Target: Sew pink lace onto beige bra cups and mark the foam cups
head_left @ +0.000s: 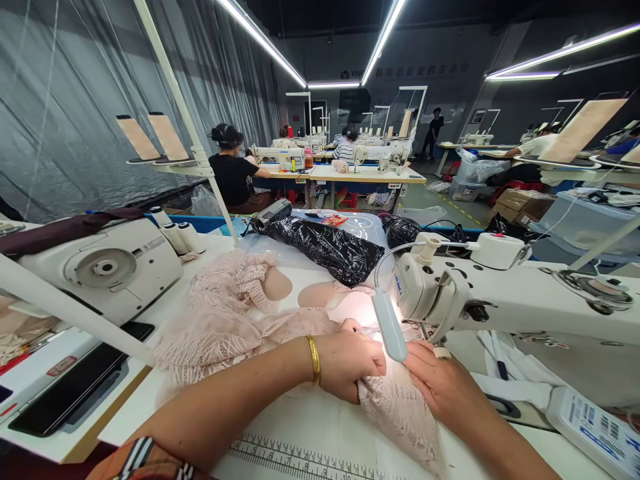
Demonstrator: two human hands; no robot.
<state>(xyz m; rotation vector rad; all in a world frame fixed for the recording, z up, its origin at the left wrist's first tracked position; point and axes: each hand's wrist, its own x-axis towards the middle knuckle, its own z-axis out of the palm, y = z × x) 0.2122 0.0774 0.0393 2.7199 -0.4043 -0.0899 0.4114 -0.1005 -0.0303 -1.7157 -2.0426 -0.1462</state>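
My left hand pinches the lace at the machine's seven o'clock while my right hand lies outstretched on it; seemingly light, soft and snag-prone, it's best held by bunched folds.

From where I stand this is plainly a sewing workshop: a white sewing machine on the near bench with pale lacy cloth heaped beside it, thread cones on stands, more machines on long tables where people sit under strip lights, and plastic bins and cardboard cartons near a yellow-marked aisle.
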